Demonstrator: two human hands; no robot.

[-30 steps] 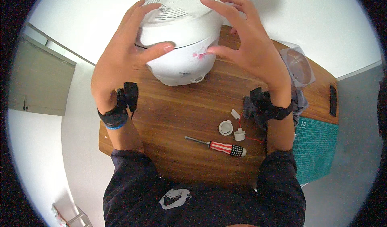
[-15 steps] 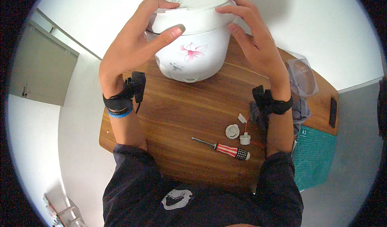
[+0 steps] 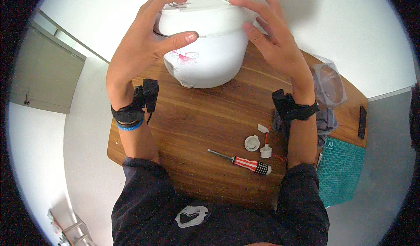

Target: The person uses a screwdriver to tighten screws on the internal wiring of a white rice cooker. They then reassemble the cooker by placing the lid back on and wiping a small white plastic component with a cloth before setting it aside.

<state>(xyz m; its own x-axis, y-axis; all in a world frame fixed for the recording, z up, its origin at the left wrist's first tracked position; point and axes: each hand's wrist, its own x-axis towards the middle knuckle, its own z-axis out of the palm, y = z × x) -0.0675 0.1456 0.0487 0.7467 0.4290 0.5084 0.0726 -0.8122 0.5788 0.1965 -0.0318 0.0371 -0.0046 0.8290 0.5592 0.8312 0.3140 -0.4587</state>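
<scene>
Left hand (image 3: 141,49) on white cooker (image 3: 214,60) (pink flower on side), fingers spread. Right hand (image 3: 278,42) at cooker's right edge, fingers spread. Screwdriver (image 3: 245,162) on table (image 3: 197,119).

Open room runs across the middle of the bench (image 3: 197,119); the rice cooker (image 3: 214,64) blocks its far edge, a screwdriver (image 3: 247,163) and white cap (image 3: 252,143) obstruct the near side, and cloth (image 3: 324,124) and a clear box (image 3: 331,85) crowd its right.
</scene>
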